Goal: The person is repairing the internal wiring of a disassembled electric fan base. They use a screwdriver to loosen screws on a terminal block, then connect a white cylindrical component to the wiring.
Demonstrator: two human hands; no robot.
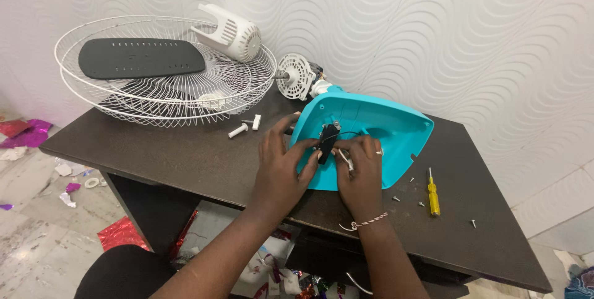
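Note:
A turquoise fan base shell (396,132) lies tilted on the dark table (185,156), its hollow underside facing me. Both hands work on a small black part (327,141) with a thin wire inside it. My left hand (281,172) pinches the black part from the left, fingers on the shell's edge. My right hand (360,175) grips the same part from the right, with a small metal piece showing between its fingers. The fan's white motor hub (296,77) sticks out behind the shell.
Two white wire fan guards (235,85) are stacked at the back left, with a dark grey plate (141,57) and a white motor cover (230,31) on them. Two white pegs (246,127) lie nearby. A yellow screwdriver (434,197) and several loose screws (421,203) lie right of the shell.

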